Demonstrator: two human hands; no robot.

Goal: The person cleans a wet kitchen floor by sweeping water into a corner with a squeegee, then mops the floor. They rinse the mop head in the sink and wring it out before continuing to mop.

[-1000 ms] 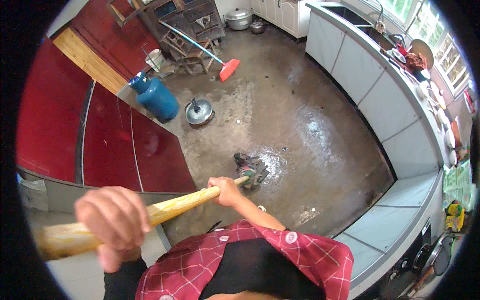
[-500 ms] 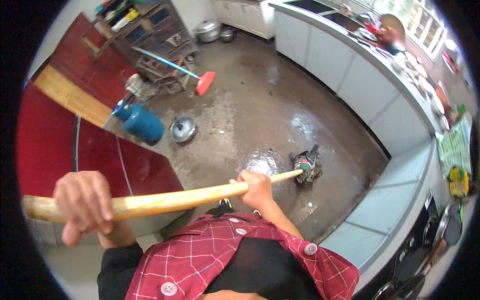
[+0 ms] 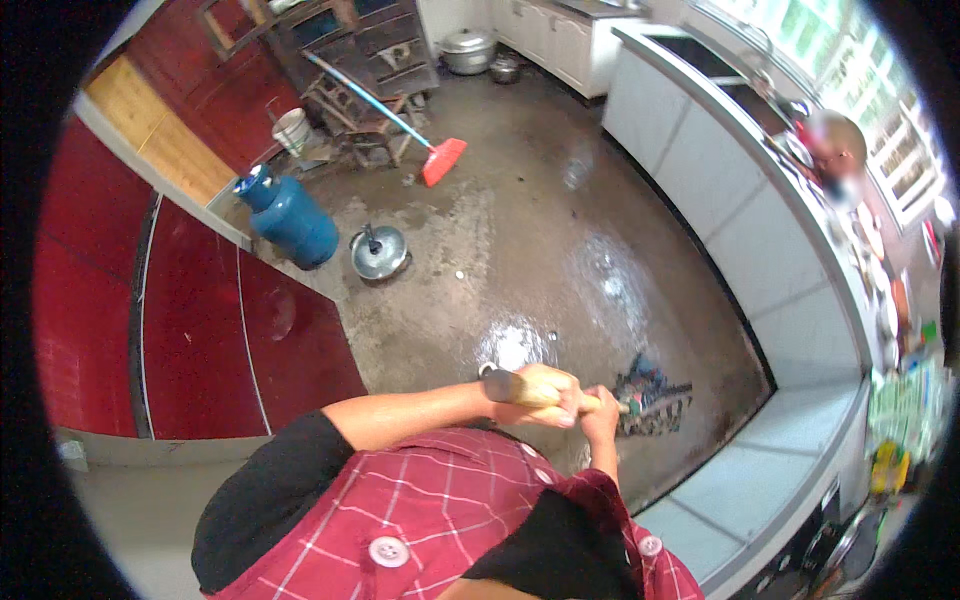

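Over brown floor, mop crosswise, head rightward

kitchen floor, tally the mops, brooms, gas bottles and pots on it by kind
Mop: 1
Broom: 1
Gas bottle: 1
Pots: 3 (large silver pot, small pot beside it, lidded pot near the gas bottle)
Total: 6
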